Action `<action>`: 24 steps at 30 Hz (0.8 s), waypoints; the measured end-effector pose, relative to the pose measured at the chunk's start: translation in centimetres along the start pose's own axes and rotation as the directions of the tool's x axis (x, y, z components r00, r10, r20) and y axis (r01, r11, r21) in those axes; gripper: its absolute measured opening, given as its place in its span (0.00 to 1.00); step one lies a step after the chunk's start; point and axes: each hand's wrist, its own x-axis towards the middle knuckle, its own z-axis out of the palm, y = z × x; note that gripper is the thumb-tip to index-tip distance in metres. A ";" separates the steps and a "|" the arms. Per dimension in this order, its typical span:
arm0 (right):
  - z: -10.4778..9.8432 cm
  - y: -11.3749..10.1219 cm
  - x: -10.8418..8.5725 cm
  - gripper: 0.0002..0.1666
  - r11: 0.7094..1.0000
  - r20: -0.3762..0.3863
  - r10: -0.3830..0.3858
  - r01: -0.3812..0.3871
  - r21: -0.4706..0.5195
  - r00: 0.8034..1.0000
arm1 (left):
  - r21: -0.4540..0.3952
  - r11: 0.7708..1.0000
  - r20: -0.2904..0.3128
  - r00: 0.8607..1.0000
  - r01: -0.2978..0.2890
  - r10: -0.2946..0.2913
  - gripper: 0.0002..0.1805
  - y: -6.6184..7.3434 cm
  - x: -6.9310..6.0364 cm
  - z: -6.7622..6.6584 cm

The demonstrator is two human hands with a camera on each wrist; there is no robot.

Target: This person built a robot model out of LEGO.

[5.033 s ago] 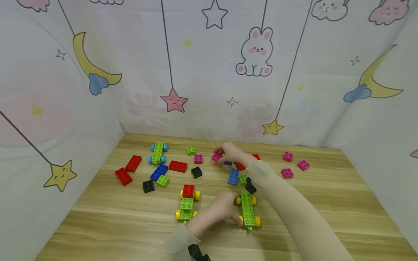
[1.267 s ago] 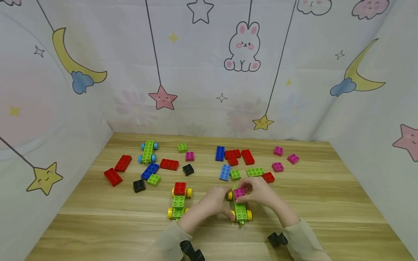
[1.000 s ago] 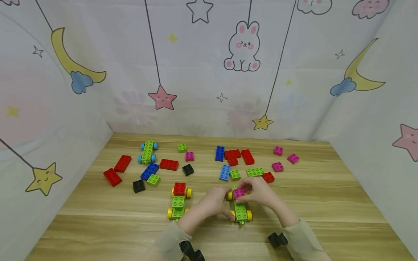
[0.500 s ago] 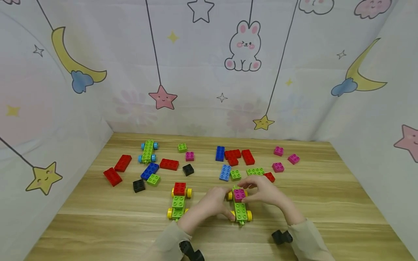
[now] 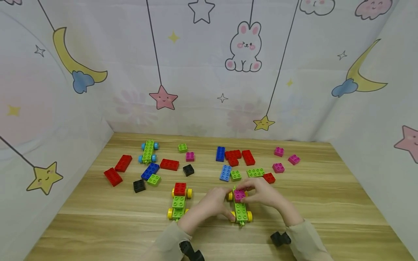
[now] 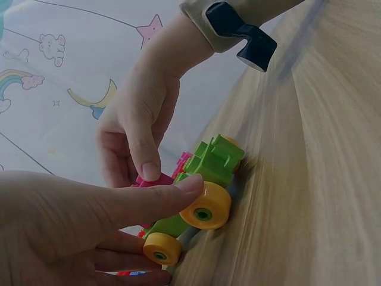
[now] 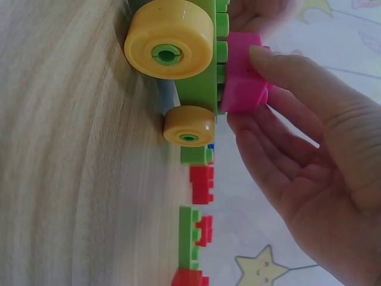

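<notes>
A green toy car base (image 5: 241, 214) with yellow wheels stands on the table in front of me. My left hand (image 5: 213, 202) holds it from the left; in the left wrist view the thumb lies by a yellow wheel (image 6: 205, 205), with fingers further along the side. On the base's far half sits a pink building block (image 5: 239, 196), pinched between the thumb and fingers of my right hand (image 5: 263, 192). In the right wrist view the pink block (image 7: 243, 74) rests on the base's studs; whether it is fully pressed down I cannot tell.
Left of my left hand stands a second yellow-wheeled car (image 5: 179, 202) topped with green and red blocks. A blue-wheeled base (image 5: 148, 151) is at the back left. Loose blocks lie around, including a black one (image 5: 188, 170), a green one (image 5: 255, 172) and pink ones (image 5: 278, 168).
Five seconds ago my right hand was at a pink block at the back; that block is now on the car base. Half a second ago its fingers were slightly looser. My left hand stays at the base.
</notes>
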 end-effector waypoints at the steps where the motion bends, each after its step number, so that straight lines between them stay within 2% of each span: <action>1: 0.0 0.0 0.0 0.19 1.000 0.002 0.005 -0.005 0.003 1.000 | -0.001 1.000 0.001 1.000 -0.001 0.001 0.51 0.0 0.0 0.0; 24: 0.0 0.0 0.1 0.17 0.999 0.026 0.027 -0.028 0.031 0.999 | -0.025 1.000 0.004 1.000 0.001 -0.001 0.50 -0.1 0.0 0.1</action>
